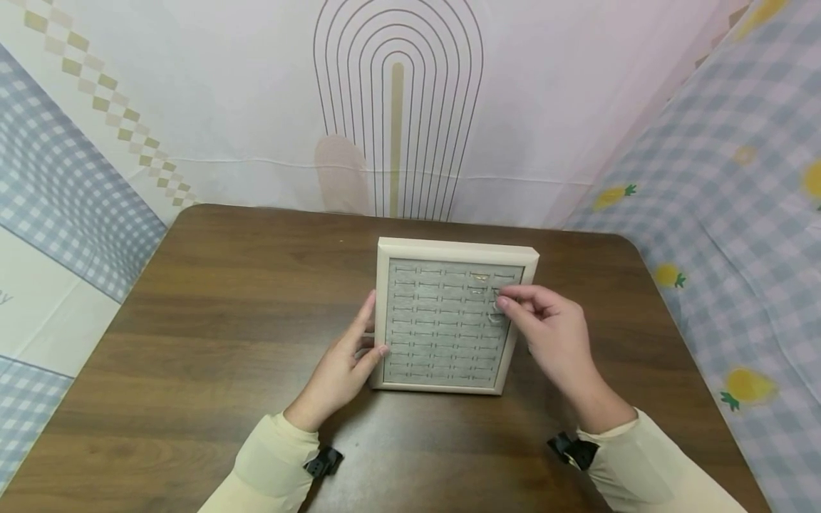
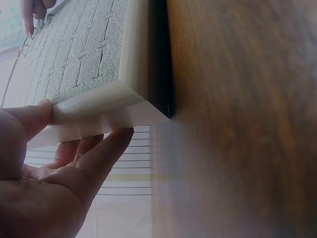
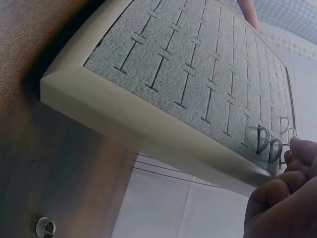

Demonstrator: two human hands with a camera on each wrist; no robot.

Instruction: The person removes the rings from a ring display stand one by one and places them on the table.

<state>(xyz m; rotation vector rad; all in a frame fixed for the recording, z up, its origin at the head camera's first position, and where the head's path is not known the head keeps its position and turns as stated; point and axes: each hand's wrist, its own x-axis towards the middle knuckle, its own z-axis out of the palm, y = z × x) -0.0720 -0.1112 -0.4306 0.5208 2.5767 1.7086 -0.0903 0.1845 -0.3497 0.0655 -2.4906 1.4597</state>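
Observation:
A cream-framed ring tray (image 1: 457, 249) with grey slotted foam lies flat in the middle of the brown table (image 1: 224, 299). My left hand (image 1: 374, 328) holds its near-left corner, thumb (image 2: 34, 116) on the rim and fingers (image 2: 99, 153) against the outer side. My right hand (image 1: 502, 298) reaches over the right edge; thumb and forefinger pinch a small ring (image 3: 283, 154) in the rightmost column. Beside it, silver rings (image 3: 262, 139) stand in their slots. Two more rings (image 1: 478, 278) sit near the far right corner.
One loose silver ring (image 3: 45, 227) lies on the table by the tray's right side. Patterned cloth walls (image 1: 737, 178) close in the table at the back and on both sides. Bare wood stretches left of the tray.

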